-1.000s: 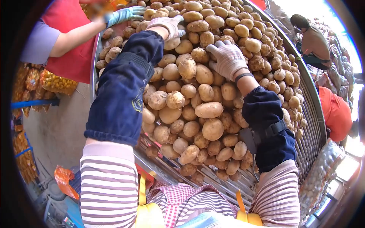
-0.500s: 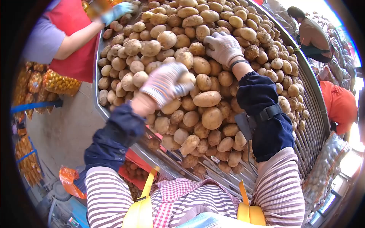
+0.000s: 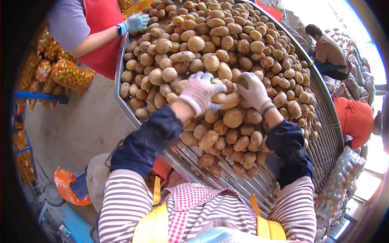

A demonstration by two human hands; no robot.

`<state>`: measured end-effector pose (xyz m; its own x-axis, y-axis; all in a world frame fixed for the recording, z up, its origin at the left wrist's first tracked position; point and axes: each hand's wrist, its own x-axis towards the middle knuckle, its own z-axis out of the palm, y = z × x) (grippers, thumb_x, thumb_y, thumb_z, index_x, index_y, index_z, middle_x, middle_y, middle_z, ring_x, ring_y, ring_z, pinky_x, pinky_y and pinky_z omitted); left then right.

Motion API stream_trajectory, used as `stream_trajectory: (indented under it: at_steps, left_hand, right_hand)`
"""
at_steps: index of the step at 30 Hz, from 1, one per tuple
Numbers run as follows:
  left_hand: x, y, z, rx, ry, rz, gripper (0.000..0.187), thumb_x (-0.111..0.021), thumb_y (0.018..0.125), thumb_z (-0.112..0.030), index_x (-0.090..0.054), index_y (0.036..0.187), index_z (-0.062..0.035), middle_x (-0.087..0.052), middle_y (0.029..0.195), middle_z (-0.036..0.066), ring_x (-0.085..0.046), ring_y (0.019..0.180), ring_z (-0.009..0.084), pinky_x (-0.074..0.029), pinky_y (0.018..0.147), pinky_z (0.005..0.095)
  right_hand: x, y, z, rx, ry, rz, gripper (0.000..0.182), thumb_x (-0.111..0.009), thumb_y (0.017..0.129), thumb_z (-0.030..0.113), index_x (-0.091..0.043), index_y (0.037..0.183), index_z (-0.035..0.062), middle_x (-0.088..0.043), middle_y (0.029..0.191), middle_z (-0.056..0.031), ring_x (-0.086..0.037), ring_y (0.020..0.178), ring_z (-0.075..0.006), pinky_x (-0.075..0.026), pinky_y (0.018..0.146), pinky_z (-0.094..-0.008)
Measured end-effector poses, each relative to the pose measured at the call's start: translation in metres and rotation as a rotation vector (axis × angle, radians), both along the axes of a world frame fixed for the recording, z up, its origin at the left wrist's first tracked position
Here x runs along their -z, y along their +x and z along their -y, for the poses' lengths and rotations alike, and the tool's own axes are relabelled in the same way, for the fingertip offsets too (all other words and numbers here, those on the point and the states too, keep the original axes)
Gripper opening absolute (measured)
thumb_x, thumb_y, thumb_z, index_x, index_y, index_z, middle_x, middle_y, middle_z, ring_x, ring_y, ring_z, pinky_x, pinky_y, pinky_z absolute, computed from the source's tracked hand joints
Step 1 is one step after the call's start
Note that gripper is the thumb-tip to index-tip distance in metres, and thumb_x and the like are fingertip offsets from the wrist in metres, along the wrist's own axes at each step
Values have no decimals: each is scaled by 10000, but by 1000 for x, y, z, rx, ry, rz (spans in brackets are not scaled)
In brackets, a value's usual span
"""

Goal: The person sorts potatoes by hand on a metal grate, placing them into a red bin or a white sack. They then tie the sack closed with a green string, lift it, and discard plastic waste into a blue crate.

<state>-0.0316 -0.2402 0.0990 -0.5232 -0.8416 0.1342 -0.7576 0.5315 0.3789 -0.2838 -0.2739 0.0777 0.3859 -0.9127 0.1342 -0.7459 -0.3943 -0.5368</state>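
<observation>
Loose brown potatoes (image 3: 233,118) lie heaped on a metal-barred sorting table in front of me. My left hand (image 3: 201,93), in a striped knit glove, is closed round a small potato (image 3: 219,97) at the middle of the heap. Just to its right, my right hand (image 3: 254,92), in a pale glove, has its fingers curled down against potatoes; its grip is partly hidden. The two hands are close together but apart. Under and around them, more potatoes are packed against one another.
A metal rim (image 3: 337,117) edges the slatted bars (image 3: 259,182). At the upper left a co-worker's blue-gloved hand (image 3: 137,22) rests by the heap. Filled net bags (image 3: 72,75) stand left; a long filled sack (image 3: 339,190) leans right. Two other people bend at the right.
My right hand has come down towards my left. My left hand has moved right, still with a potato. The co-worker's gloved hand has shifted in view, and my view has turned slightly.
</observation>
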Motion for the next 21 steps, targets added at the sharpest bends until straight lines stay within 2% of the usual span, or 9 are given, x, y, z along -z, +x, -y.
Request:
stream_trajectory:
  at_steps: [2,5,6,8,9,14,16,18,21]
  left_hand:
    - [3,0,-35,-79,68,-551,451,-819,802,-375,-653,1187,-208,-617,1116,104,-593,1081,310,-498,935,445]
    - [1,-8,-86,-300,1164,-1510,519,-732,919,-415,-530,1313,-145,-607,1186,66,-597,1142,250,-525,970,410]
    - [4,-7,-99,-305,1174,-1515,519,-732,919,-415,-530,1313,-145,-607,1186,66,-597,1142,250,-525,970,410]
    - [12,-8,-116,-188,1714,-2257,478,-662,970,-441,-550,1291,-105,-632,1194,101,-638,1094,257,-552,972,446]
    - [19,-12,-119,-334,1805,-2362,527,-615,974,-508,-544,1307,-106,-625,1220,118,-643,1100,268,-542,1010,476]
    - [55,30,-150,-377,1816,-2240,609,-588,941,-615,-556,1306,-127,-613,1274,131,-682,953,253,-588,759,381]
    - [60,56,-157,-137,1775,-2267,606,-586,932,-635,-579,1292,-148,-646,1238,135,-689,875,236,-549,615,303]
    - [77,79,-165,-259,1731,-2161,620,-637,874,-668,-623,1238,-166,-662,1059,134,-641,884,301,-531,574,304]
    - [106,107,-169,-89,1639,-2123,666,-646,872,-670,-629,1283,-146,-658,1065,312,-717,743,303,-574,530,330]
  right_hand:
    - [-19,-2,-27,81,-186,71,232,-696,877,142,-619,1085,72,-631,1033,-164,-598,1001,-389,-496,891,-443]
    - [-51,18,-75,48,-414,149,319,-731,810,37,-619,1108,53,-630,1038,-157,-600,967,-372,-498,868,-452]
    - [-57,27,-92,-47,-374,180,337,-728,802,44,-626,1123,62,-636,1056,-153,-607,979,-371,-498,869,-461]
    - [-62,47,-124,-225,-114,90,341,-761,790,119,-664,1116,107,-637,1118,-138,-602,1037,-359,-480,907,-456]
    - [-59,60,-135,-296,-81,136,351,-773,783,156,-674,1118,123,-626,1166,-131,-587,1075,-354,-460,937,-463]
    - [-51,85,-102,-257,-221,12,455,-764,766,207,-676,1213,212,-549,1373,-92,-501,1248,-347,-394,1018,-518]
    - [-43,104,-73,-321,-325,-148,429,-720,791,172,-673,1205,273,-542,1391,-63,-466,1306,-326,-393,1036,-542]
    - [-22,121,-43,-452,-356,-290,419,-703,802,163,-671,1198,297,-549,1386,-46,-469,1309,-313,-396,1044,-547]
    - [-3,144,-2,-633,-290,-500,355,-659,848,164,-661,1163,327,-548,1362,-9,-489,1290,-276,-420,1046,-528]
